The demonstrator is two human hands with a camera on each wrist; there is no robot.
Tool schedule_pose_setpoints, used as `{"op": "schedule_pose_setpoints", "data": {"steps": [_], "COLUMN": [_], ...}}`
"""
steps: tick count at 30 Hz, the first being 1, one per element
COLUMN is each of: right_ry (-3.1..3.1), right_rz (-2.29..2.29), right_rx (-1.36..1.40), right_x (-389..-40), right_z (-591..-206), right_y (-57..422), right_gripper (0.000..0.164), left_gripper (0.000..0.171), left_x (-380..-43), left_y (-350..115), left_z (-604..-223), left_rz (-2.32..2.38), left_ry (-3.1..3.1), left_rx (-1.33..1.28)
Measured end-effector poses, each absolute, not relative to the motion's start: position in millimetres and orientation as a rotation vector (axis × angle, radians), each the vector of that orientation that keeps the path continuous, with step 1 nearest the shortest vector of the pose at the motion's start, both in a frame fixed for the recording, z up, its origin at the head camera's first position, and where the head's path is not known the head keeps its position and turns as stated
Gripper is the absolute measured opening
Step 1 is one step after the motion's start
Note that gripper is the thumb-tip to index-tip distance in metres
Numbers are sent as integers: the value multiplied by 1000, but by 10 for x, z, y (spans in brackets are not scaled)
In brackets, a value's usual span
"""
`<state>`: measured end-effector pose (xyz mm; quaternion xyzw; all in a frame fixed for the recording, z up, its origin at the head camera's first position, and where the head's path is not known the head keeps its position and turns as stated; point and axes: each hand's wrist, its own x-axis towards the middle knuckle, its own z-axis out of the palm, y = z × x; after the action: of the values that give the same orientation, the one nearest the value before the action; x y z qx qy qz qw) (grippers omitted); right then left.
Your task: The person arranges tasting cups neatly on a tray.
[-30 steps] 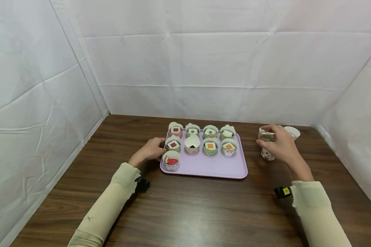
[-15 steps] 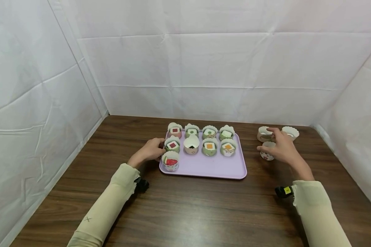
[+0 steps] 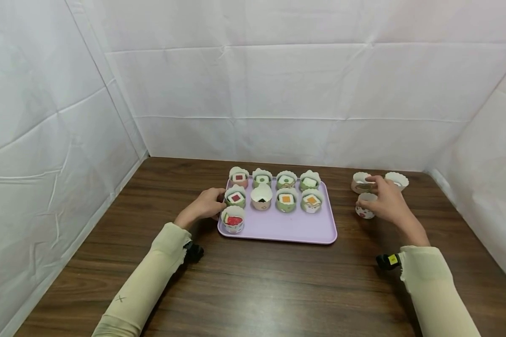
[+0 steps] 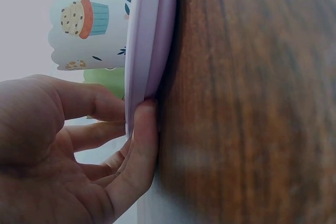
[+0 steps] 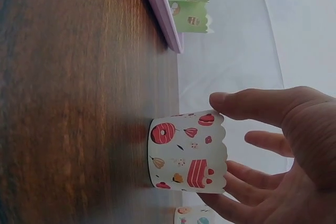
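The right grip point(image 3: 387, 200) has its thumb and fingers apart about the rim of the near cup point(image 5: 184, 153), thumb tip at the rim; whether it is clamped cannot be told. This cup stands upright on the worktop point(image 3: 244, 281), right of the tray point(image 3: 284, 231), and bears a printed doughnut point(image 5: 163, 133) and cake slice point(image 5: 197, 173). Just behind stand the left rear cup point(image 3: 358, 187) and right rear cup point(image 3: 397, 177): three at this side. The left grip point(image 3: 205, 203) is clamped on the tray's left edge, beside the front cup point(image 3: 234, 228), printed with a cupcake point(image 4: 84, 18). The tray carries nine cups: back row four, middle row four, front one. Visible contents: two red-centred blocks point(image 3: 236, 198), two green-centred blocks point(image 3: 262, 179), two orange-centred blocks point(image 3: 286, 200), one plain white block point(image 3: 309, 181), one red piece point(image 3: 234, 221), one partly hidden dark piece point(image 3: 261, 200). Markings: one X point(image 3: 120, 298) on the left sleeve point(image 3: 147, 276); one yellow label point(image 3: 393, 260) at the right wrist, its marking too small to read.
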<state>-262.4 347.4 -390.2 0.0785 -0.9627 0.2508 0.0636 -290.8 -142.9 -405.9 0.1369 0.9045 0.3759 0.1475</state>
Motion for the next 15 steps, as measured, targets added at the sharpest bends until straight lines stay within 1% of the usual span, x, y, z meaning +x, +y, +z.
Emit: {"op": "schedule_pose_setpoints", "data": {"steps": [7,15], "right_ry": [-2934,-2997], "right_rz": [701,700], "right_rx": [273,273], "right_x": [-2636,-2664], "right_z": [-3908,-3936], "right_y": [3515,3555], "right_gripper": [74,81], "left_gripper": [37,33], "left_x": [-2904,-2908], "left_y": [-1426,-1435], "left_z": [-4053,-4066], "left_rz": [1078,1086], "left_ry": [2603,2605], "left_rx": [391,399]}}
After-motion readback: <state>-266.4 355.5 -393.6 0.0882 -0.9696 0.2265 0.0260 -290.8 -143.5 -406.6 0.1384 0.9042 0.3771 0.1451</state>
